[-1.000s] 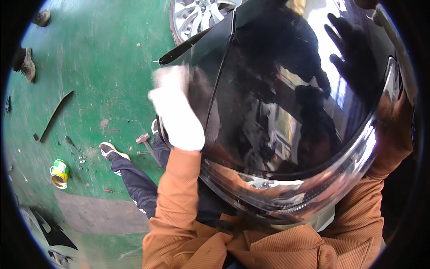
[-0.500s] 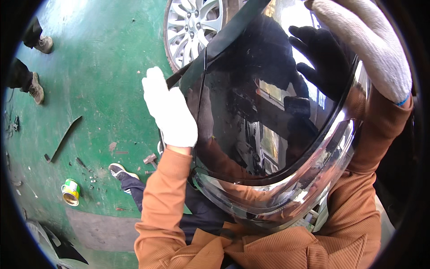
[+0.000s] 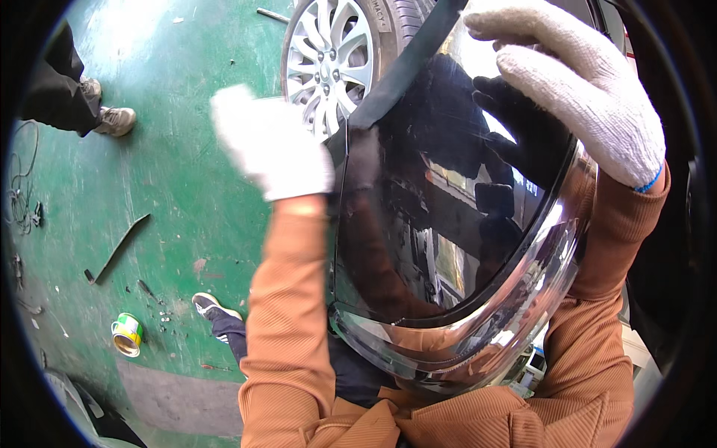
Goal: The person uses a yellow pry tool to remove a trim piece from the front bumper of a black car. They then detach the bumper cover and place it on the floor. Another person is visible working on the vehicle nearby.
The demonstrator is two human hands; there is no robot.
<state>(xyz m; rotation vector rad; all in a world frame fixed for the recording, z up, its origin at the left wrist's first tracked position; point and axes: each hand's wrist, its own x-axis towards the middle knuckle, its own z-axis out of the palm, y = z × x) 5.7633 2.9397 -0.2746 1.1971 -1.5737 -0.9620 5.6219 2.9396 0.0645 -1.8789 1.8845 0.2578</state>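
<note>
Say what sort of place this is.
Most likely a vehicle repair workshop: a car wheel, a glossy black body panel with a clear headlamp, and a scuffed green floor with a tin standing among scattered bits.

A vehicle repair workshop: glossy black car bodywork (image 3: 403,216) spreads beneath the right fingers (image 3: 541,78), and a spoked alloy wheel (image 3: 326,71) with its tyre (image 3: 386,45) stands just right of the left fingers (image 3: 235,116). Under the left fingers runs a scuffed, stained green floor (image 3: 187,187). Farther left of them, toward the wearer, lie a thin bent bar (image 3: 118,250) and an open tin (image 3: 128,335) near small loose parts (image 3: 165,316); tangled cable (image 3: 26,183) lies well left, as does a bystander's shoe (image 3: 116,121), nearer those fingers.
</note>
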